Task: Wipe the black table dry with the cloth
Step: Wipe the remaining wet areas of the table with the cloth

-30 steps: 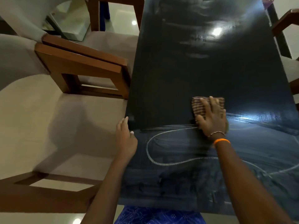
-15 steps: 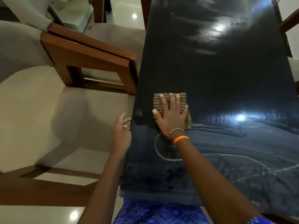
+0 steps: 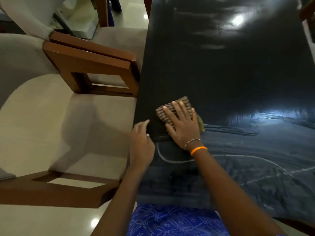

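We take the black table [image 3: 230, 74] as our landmark. Its whole far surface, beyond the cloth [image 3: 172, 109], lies bare, so we could sweep a hand forward or out to the right over it with nothing in the way. At the table's left edge our left hand [image 3: 141, 147] rests, and our right hand [image 3: 182, 126] lies flat on the cloth just inside that edge. Left of the table, two cushioned chairs stand close: the wooden armrest [image 3: 95, 65] nearly touches the edge, and a nearer chair frame [image 3: 56, 191] sits low by the near corner.

Black table [image 3: 221, 74] — brown-striped cloth [image 3: 167, 114]
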### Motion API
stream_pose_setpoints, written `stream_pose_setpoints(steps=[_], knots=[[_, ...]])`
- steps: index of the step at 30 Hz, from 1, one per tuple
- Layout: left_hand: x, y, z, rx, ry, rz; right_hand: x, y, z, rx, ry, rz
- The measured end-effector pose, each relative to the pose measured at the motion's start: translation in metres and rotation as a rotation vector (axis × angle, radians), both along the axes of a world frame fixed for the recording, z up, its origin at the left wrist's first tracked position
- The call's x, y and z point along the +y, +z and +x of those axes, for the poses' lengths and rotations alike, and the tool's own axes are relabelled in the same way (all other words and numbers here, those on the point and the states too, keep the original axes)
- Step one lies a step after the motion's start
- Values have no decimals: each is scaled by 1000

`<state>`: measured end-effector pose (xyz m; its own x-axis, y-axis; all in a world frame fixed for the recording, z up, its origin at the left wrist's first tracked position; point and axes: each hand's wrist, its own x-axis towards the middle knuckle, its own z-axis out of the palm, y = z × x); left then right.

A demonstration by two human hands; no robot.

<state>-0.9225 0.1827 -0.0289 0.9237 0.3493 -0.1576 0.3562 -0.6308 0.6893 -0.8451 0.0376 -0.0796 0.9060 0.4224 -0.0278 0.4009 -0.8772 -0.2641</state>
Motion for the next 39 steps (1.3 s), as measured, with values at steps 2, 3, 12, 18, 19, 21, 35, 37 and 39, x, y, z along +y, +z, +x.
stream_pose_setpoints(steps=[2, 3, 12, 18, 19, 21, 35, 37, 39], knots=[[-29, 3, 7, -23, -116, 35, -52, 2, 6, 0, -93, -24], [-45, 4, 10, -24, -173, 28, -80, 4, 9, 5, -145, -42], [-180, 1, 19, 15, -487, 93, -316, 15, -3, 46, -697, -88], [-219, 0, 20, 95, -452, 218, -367, 5, -2, 59, -949, -43], [-223, 0, 20, 113, -438, 241, -358, 4, 0, 63, -983, -39], [-229, 1, 22, 129, -400, 253, -329, 4, 5, 71, -976, -46], [-309, 4, 39, 26, -443, 168, -344, -2, 18, -15, -386, -18], [-328, 5, 41, 25, -523, 155, -390, 1, 24, -3, -526, -33], [-344, 5, 41, 25, -592, 149, -419, 2, 33, 12, -644, -37]])
